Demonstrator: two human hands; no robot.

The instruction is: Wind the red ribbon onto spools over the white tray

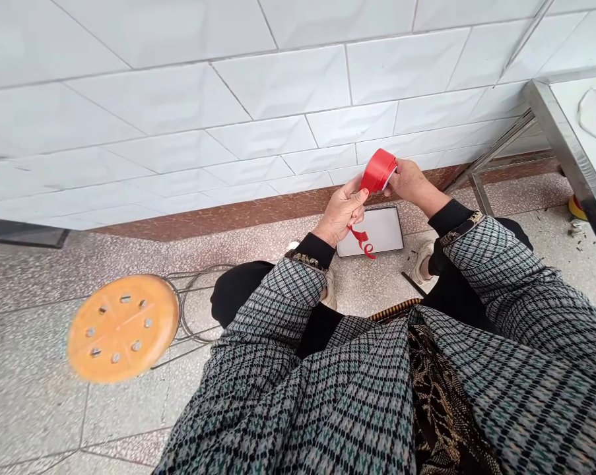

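Observation:
A roll of red ribbon [377,170] is held up between my two hands, in front of the tiled wall. My right hand [410,181] grips the roll from its right side, fingers partly hidden behind and inside it. My left hand [341,214] is closed, with thumb and fingers pinching the ribbon at the roll's lower left. Below that hand a loose, curled ribbon end [363,241] hangs down. Beneath it on the floor lies a shallow rectangular tray [387,231] with a pale inside and a dark rim.
An orange round stool [122,328] with metal legs lies or stands at left. A metal-framed table [562,132] fills the right side, with a thin white loop on top. White wall tiles [288,82] rise close ahead. Small dark scraps litter the floor at right.

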